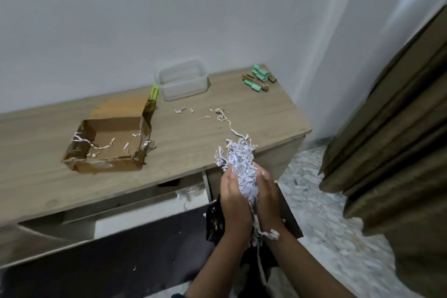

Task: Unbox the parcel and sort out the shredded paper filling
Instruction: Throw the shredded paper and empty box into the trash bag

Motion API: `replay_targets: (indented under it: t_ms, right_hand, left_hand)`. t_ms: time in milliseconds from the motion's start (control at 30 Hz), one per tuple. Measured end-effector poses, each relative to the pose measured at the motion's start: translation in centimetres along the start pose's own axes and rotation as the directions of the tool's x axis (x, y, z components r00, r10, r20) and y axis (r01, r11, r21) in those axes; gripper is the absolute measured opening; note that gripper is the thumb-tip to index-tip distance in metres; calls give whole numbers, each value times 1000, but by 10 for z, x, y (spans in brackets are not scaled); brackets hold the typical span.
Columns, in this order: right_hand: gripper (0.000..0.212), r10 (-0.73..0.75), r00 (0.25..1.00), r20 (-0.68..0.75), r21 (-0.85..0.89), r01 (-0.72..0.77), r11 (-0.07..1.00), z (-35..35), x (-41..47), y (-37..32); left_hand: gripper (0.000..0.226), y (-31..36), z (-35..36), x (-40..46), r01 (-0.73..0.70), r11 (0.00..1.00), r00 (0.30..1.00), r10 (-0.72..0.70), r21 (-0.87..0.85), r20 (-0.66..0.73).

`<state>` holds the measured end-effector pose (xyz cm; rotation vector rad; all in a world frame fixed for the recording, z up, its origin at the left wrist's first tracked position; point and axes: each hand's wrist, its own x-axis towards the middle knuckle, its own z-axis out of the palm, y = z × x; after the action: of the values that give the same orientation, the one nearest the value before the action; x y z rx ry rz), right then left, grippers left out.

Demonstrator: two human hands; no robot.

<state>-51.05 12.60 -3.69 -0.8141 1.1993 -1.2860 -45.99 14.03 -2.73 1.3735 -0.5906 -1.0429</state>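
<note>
A bundle of white shredded paper (239, 159) is pressed between my left hand (233, 203) and my right hand (267, 197), held just off the front right edge of the wooden desk (193, 138). Strips hang down past my wrists. The opened cardboard parcel (108, 143) lies on the desk to the left, flaps torn, with only a few paper strips inside. Loose shreds (219, 113) are scattered on the desk behind my hands.
A clear plastic container (182, 80) stands against the wall, with a yellow-green utility knife (153, 94) beside it. Green and brown small items (258, 78) lie at the desk's back right. A drawer (145, 203) is open below. A black bag (214, 220) hangs under my hands. Brown curtain (391, 140) on the right.
</note>
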Motion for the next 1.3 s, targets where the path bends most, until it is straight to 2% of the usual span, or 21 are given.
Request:
replay_targets:
  t_ms: [200, 333, 433, 500, 600, 700, 867, 933, 1000, 1067, 1133, 1200, 1300]
  right_hand:
    - [25, 132, 982, -138, 12, -132, 991, -12, -26, 39]
    - [23, 245, 950, -193, -17, -253, 967, -23, -25, 65]
    - [18, 327, 905, -273, -68, -357, 932, -35, -19, 84]
    - [18, 392, 863, -317, -55, -430, 901, -40, -12, 93]
    - [27, 513, 792, -331, -51, -558, 829, -50, 7, 112]
    - [37, 615, 716, -331, -114, -677, 727, -55, 35, 120]
    - [54, 815, 551, -180, 57, -821, 568, -62, 91, 134]
    - [67, 840, 519, -161, -8, -851, 525, -72, 105, 153]
    - [61, 824, 543, -161, -143, -839, 525, -82, 117, 167]
    - [53, 805, 560, -197, -276, -819, 503, -74, 118, 143]
    - [45, 802, 567, -188, -365, -798, 479, -73, 122, 136]
    - [43, 783, 590, -200, -415, -775, 477, -73, 124, 135]
    - [33, 684, 705, -185, -490, -670, 558, -66, 120, 119]
  left_hand:
    - [68, -39, -22, -21, 109, 987, 994, -105, 115, -40]
    - [60, -63, -24, -21, 245, 962, 969, -239, 118, -61]
    - [41, -85, -21, -18, 391, 915, 919, -384, 95, -84]
    - [35, -99, -18, -12, 466, 882, 883, -458, 72, -96]
    - [38, -117, -10, 5, 530, 843, 846, -519, 87, -124]
    - [47, -142, -5, 29, 595, 803, 793, -590, -15, -153]
    - [54, -151, 0, 73, 651, 747, 742, -664, -134, -96]
    - [75, -207, -13, 92, 667, 736, 733, -676, -115, -80]
    - [97, -267, -30, 107, 694, 711, 703, -703, -109, -110]
    - [100, -276, -41, 118, 696, 714, 702, -698, -71, -143]
    - [87, -220, -30, 106, 696, 718, 709, -691, -14, -140]
    - [63, -169, -13, 93, 658, 752, 749, -645, 50, -151]
    - [38, -144, -1, 81, 585, 784, 805, -533, 206, -260]
